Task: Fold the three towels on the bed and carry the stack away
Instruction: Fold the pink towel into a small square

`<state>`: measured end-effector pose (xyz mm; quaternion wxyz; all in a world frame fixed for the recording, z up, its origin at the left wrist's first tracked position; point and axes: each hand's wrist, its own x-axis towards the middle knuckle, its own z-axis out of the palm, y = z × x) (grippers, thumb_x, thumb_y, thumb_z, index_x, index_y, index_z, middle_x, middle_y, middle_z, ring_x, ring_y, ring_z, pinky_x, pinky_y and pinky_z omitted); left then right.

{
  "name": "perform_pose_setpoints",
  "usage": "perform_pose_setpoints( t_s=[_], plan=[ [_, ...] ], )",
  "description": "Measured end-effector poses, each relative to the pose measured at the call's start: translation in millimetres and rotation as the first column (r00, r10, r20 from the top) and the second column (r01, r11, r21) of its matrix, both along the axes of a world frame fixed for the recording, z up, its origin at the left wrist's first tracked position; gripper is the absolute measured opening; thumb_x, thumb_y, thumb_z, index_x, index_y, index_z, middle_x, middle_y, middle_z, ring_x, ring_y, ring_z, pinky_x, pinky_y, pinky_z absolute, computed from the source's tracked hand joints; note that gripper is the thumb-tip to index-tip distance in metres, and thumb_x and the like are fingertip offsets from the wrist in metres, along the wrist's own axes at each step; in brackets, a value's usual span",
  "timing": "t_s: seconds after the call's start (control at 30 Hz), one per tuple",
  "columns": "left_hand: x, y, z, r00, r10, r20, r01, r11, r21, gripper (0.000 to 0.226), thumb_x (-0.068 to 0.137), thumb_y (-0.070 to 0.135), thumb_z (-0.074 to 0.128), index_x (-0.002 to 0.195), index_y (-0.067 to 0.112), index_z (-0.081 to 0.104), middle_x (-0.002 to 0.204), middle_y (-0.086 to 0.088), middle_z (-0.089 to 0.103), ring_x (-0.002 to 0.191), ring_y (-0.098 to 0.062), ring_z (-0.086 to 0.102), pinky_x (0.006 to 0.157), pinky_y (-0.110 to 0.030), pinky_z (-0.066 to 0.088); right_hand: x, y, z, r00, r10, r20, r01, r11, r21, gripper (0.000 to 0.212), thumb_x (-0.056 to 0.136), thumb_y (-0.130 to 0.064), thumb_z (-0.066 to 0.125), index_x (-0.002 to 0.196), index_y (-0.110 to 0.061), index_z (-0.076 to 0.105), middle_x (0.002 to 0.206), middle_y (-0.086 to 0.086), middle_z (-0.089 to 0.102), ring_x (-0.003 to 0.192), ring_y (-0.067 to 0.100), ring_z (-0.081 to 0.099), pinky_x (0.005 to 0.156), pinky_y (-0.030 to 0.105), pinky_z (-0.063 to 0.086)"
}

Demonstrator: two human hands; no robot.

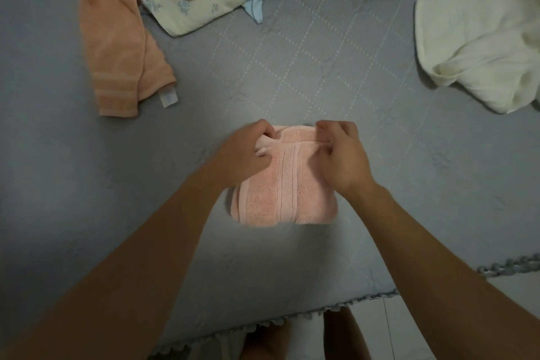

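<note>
Your forearms converge on the pink towel (pixel 285 184), left hand (pixel 248 152) and right hand (pixel 340 152) seemingly pinching its far edge, stripes running away from you.

Pink towel (pixel 285 184) folded small, centre of bed; orange towel (pixel 117 35) crumpled far left; cream towel (pixel 479 50) rumpled far right.

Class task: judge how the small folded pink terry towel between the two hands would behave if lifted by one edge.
The folded pink terry towel is probably floppy: its far layers already buckle where the left hand and right hand pinch them. It would likely unfold, since nothing secures the folds. It looks light and unlikely to slip.
</note>
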<state>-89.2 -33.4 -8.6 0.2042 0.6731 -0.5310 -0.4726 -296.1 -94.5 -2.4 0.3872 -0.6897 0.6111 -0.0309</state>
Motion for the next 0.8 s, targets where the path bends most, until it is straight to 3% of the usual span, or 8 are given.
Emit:
perform_pose_setpoints(
  t_s=[0.07,0.2,0.37,0.5,0.57,0.67,0.73,0.8],
  plan=[
    [14,-4,-2,0.997,-0.047,0.058,0.046,0.999,0.029,0.038,0.074,0.021,0.07,0.108,0.027,0.055,0.107,0.004,0.06,0.096,-0.015,0.058,0.082,-0.033,0.048,0,0,0,0.998,0.063,-0.032,-0.063,0.998,0.001,0.04,0.089,-0.012,0.048,0.125,-0.026,0.057,0.131,-0.001,0.046,0.104,0.018,0.055,0.087,0.035,0.05],
    [30,-6,-9,0.976,-0.076,0.203,0.07,0.997,0.038,0.034,0.076,0.038,0.073,0.103,0.026,0.058,0.092,0.007,0.049,0.086,-0.014,0.052,0.076,-0.033,0.043,2,-4,-4,0.995,0.064,-0.073,-0.067,0.997,-0.033,0.03,0.092,-0.015,0.045,0.117,-0.025,0.059,0.124,-0.001,0.049,0.097,0.017,0.056,0.076,0.028,0.045],
    [12,1,-15,0.951,0.261,0.167,-0.259,0.965,-0.036,0.018,0.08,0.032,0.071,0.091,0.024,0.059,0.093,0.005,0.048,0.088,-0.014,0.051,0.078,-0.028,0.041,2,-6,-10,0.997,-0.034,-0.073,0.03,0.998,-0.057,0.03,0.092,-0.016,0.045,0.115,-0.029,0.059,0.119,-0.003,0.052,0.085,0.01,0.051,0.067,0.022,0.038],
    [-7,6,-11,0.886,0.412,0.213,-0.415,0.909,-0.036,0.033,0.086,0.03,0.067,0.114,0.017,0.058,0.116,-0.004,0.052,0.108,-0.022,0.053,0.099,-0.035,0.044,2,-4,-8,0.994,-0.081,-0.077,0.076,0.995,-0.066,0.032,0.093,-0.016,0.046,0.119,-0.027,0.059,0.123,-0.002,0.05,0.095,0.016,0.057,0.068,0.02,0.041],
    [-18,11,-6,0.828,0.329,0.453,-0.276,0.944,-0.181,0.046,0.092,0.024,0.058,0.136,0.015,0.047,0.143,-0.013,0.042,0.132,-0.029,0.041,0.11,-0.039,0.033,5,1,-4,0.99,-0.081,-0.116,0.066,0.989,-0.13,0.041,0.092,-0.014,0.046,0.131,-0.023,0.053,0.14,0.004,0.043,0.118,0.026,0.053,0.09,0.035,0.047],
    [-47,21,0,0.82,0.134,0.556,0.05,0.952,-0.303,0.057,0.094,0.018,0.041,0.15,0.013,0.029,0.161,-0.012,0.022,0.149,-0.027,0.017,0.119,-0.047,0.019,17,24,2,0.976,0.087,-0.201,-0.148,0.94,-0.309,0.065,0.087,-0.014,0.051,0.149,-0.012,0.033,0.159,0.016,0.022,0.146,0.035,0.022,0.117,0.05,0.02],
    [-63,37,-8,0.798,-0.061,0.599,0.23,0.95,-0.209,0.059,0.097,0.023,0.034,0.153,0.01,0.023,0.163,-0.009,0.018,0.151,-0.023,0.012,0.122,-0.046,0.012,22,47,1,0.945,0.258,-0.202,-0.314,0.887,-0.339,0.071,0.088,-0.015,0.052,0.152,-0.006,0.024,0.161,0.017,0.015,0.15,0.033,0.009,0.12,0.051,0.008],
    [-62,57,-22,0.724,-0.191,0.663,0.302,0.952,-0.056,0.062,0.098,0.031,0.031,0.154,0.01,0.018,0.164,-0.007,0.014,0.151,-0.022,0.007,0.122,-0.045,0.008,18,67,-8,0.89,0.392,-0.233,-0.45,0.84,-0.304,0.064,0.095,-0.02,0.044,0.152,-0.003,0.023,0.162,0.016,0.014,0.15,0.031,0.007,0.12,0.051,0.007]
  ],
)
